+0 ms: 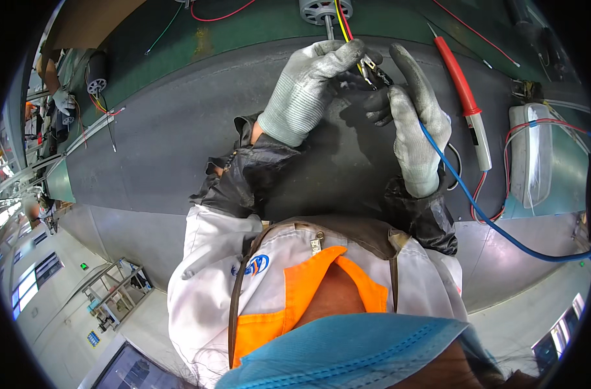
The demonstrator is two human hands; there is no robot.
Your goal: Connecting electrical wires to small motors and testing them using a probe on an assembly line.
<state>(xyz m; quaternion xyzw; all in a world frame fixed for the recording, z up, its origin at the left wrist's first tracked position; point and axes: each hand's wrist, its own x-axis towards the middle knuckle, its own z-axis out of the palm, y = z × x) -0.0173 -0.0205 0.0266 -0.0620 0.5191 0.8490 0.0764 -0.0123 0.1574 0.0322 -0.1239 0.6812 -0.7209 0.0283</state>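
Observation:
My left hand (pixel 308 84), in a grey-white glove, is closed in a pinch at the ends of red and yellow wires (pixel 345 26). Those wires come down from the top edge beside a motor (pixel 326 9) with a metal shaft. Shiny metal terminals (pixel 368 69) stick out past the left fingertips. My right hand (pixel 420 123), gloved too, curls round a blue cord (pixel 461 183) with its index finger raised. Close to its thumb is a small dark piece (pixel 385 79), near the terminals; its kind and whether they touch are unclear.
A red-and-white pen-shaped probe (pixel 461 84) lies right of my hands, with a pale oblong case (pixel 531 155) beyond it. Loose wires (pixel 221 18) cross the green strip of the bench (pixel 179 136). Another motor (pixel 96 74) and a co-worker's gloved hand (pixel 63 102) are at far left.

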